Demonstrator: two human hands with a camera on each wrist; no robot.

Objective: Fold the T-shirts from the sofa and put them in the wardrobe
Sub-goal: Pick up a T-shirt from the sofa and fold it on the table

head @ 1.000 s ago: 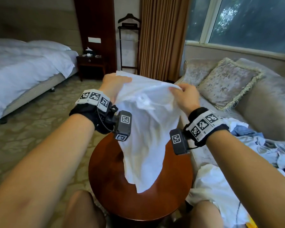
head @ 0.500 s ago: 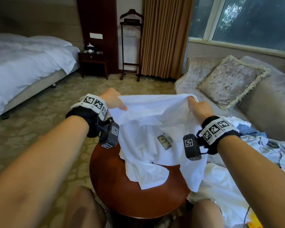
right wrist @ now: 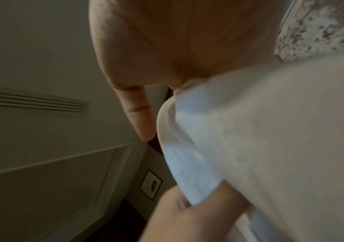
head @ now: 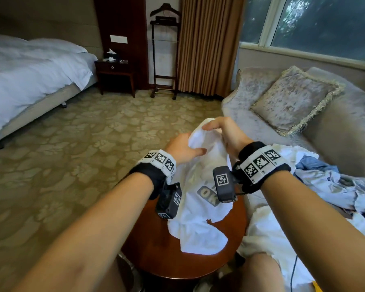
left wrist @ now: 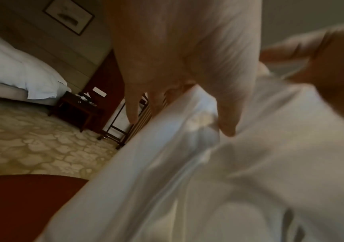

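Observation:
A white T-shirt (head: 198, 218) with a grey printed patch hangs bunched between both hands, its lower part draped on the round wooden table (head: 156, 256). My left hand (head: 183, 147) grips the cloth at its left side, thumb laid across the fabric. Close beside it, my right hand (head: 223, 131) pinches the top of the same bunch. In the left wrist view the white T-shirt (left wrist: 229, 180) fills the lower right under the left hand (left wrist: 187, 68). The right wrist view shows the right hand (right wrist: 167, 57) above the blurred T-shirt (right wrist: 270, 147).
A sofa (head: 346, 140) with a fringed cushion (head: 295, 102) stands to the right, piled with white and blue clothes (head: 335, 186). A bed (head: 30, 76), a nightstand (head: 116, 74) and a valet stand (head: 164, 55) line the far side. Patterned carpet (head: 72, 154) lies on the left.
The hands, spread wide holding the shirt stretched half a second ago, have come together in front, gathering the shirt into a bunch. The shirt has sunk lower onto the table.

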